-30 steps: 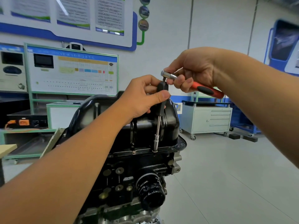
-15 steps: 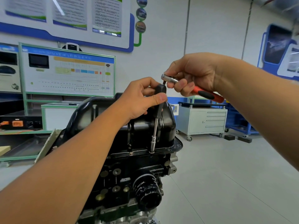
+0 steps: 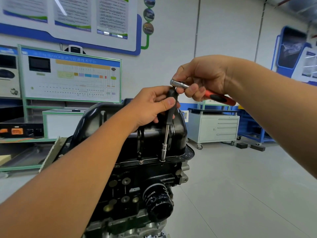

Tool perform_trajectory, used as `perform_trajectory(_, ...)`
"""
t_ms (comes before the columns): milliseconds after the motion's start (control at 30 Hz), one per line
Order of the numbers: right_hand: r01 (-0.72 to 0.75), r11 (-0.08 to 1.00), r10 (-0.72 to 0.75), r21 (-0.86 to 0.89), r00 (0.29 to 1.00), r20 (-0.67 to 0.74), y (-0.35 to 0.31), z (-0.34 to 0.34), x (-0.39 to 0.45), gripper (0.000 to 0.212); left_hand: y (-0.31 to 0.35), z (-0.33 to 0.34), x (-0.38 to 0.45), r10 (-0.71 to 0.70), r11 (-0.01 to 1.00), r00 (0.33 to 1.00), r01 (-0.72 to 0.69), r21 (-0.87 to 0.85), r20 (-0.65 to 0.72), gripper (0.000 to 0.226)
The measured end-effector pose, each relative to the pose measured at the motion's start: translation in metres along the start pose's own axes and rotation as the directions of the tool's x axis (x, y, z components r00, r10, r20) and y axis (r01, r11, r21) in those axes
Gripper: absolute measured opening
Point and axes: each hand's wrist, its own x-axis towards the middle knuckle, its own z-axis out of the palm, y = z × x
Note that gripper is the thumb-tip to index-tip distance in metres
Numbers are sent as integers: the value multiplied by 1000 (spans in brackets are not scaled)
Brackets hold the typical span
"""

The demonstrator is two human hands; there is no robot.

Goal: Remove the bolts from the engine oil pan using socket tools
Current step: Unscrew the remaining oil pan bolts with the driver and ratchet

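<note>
Unmoved socket (image 3: 163, 152), bolt hidden beneath

We are in an automotive training workshop. An engine block (image 3: 137, 186) stands in front of us with its black oil pan (image 3: 151, 134) uppermost, and our hands work a socket tool on it. Behind it stands a green-framed teaching panel (image 3: 70, 74) printed with a wiring diagram and fitted with a small screen. Large instructional posters (image 3: 72, 12) on a blue-edged board hang on the white wall. A grey tool cabinet on castors (image 3: 217, 127) and a blue trolley (image 3: 253, 127) sit on the pale grey floor (image 3: 240, 186).
</note>
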Motion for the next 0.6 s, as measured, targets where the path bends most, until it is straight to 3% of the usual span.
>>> perform_trajectory(233, -73, 970, 64, -230, 997, -45, -13, 0, 0, 14, -1, 3, -1, -2, 1000, 999, 1, -16, -50, 24)
perform_trajectory(600, 3, 958, 16, -286, 998, 63, -16, -7, 4, 22, 1, -5, 0, -28, 1000, 997, 28, -3, 70, 28)
